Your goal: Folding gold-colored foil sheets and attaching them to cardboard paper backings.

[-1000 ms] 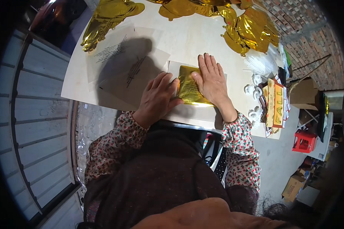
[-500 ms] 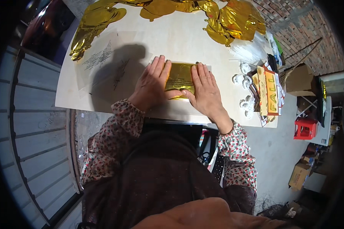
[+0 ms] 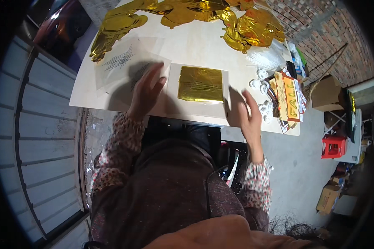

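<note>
A flat gold foil rectangle [image 3: 200, 84] lies on a clear plastic bag [image 3: 225, 79] in the middle of the pale tabletop, with faint print on its face. My left hand [image 3: 147, 92] is raised just left of it, fingers apart, holding nothing. My right hand [image 3: 250, 118] hovers to its right near the table's front edge, also with fingers apart and nothing in it. Neither hand touches the foil.
Gold foil balloons [image 3: 176, 15] lie in heaps along the far edge. Clear plastic sheets [image 3: 120, 62] lie at the left. White ribbon rolls [image 3: 259, 85], a stack of fall-themed cards [image 3: 287, 97] and clear plastic straws [image 3: 268, 58] sit at the right. A red stool [image 3: 333, 147] stands beyond.
Both hands have lifted off the gold foil rectangle and moved apart, the left one to the left and the right one to the right and nearer. The whole foil now shows.
</note>
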Action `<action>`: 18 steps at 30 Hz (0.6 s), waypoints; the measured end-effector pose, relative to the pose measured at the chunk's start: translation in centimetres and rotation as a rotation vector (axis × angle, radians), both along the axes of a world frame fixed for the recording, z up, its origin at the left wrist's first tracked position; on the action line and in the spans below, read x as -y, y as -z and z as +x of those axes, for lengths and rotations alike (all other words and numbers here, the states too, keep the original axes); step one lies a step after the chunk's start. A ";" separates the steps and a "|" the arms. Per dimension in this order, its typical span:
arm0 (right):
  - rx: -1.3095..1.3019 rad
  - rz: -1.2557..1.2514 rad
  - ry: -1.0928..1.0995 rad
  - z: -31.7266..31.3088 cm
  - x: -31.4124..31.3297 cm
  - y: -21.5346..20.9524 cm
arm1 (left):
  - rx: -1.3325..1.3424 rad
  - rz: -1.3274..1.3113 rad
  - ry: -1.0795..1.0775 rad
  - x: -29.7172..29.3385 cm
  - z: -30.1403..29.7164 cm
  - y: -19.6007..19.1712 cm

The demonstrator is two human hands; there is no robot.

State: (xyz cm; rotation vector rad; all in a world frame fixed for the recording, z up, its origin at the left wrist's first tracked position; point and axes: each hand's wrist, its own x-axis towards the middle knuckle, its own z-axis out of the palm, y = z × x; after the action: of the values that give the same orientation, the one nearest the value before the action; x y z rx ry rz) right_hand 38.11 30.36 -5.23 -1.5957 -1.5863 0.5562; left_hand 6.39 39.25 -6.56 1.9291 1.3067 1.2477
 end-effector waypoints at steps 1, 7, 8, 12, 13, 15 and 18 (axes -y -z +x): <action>0.054 0.041 0.034 0.2 1.7 -0.3 | -0.034 0.001 0.003 1.5 -1.0 -0.2; 0.064 -0.061 0.135 -1.0 5.7 -0.1 | -0.056 -0.279 -0.003 9.2 -1.4 0.8; 0.053 -0.037 0.161 -1.5 5.5 -0.2 | -0.048 -0.469 -0.013 9.7 -1.4 1.0; 0.031 0.004 0.200 -2.4 5.4 1.0 | 0.373 -0.889 0.091 9.2 -1.2 2.7; -0.025 -0.068 0.234 -2.5 5.8 1.5 | 0.427 -0.937 0.105 9.1 -0.5 2.4; -0.075 -0.143 0.263 -2.7 6.7 2.2 | 0.489 -0.985 0.116 9.3 0.6 2.4; -0.088 -0.148 0.336 -3.4 7.5 1.6 | 0.502 -0.927 0.149 9.8 1.4 3.4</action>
State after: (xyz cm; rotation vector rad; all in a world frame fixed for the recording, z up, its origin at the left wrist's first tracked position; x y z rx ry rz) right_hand 34.74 22.91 -6.82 -1.8728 -1.2003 0.5608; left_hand 7.78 29.47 -9.93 0.9572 1.1390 0.7522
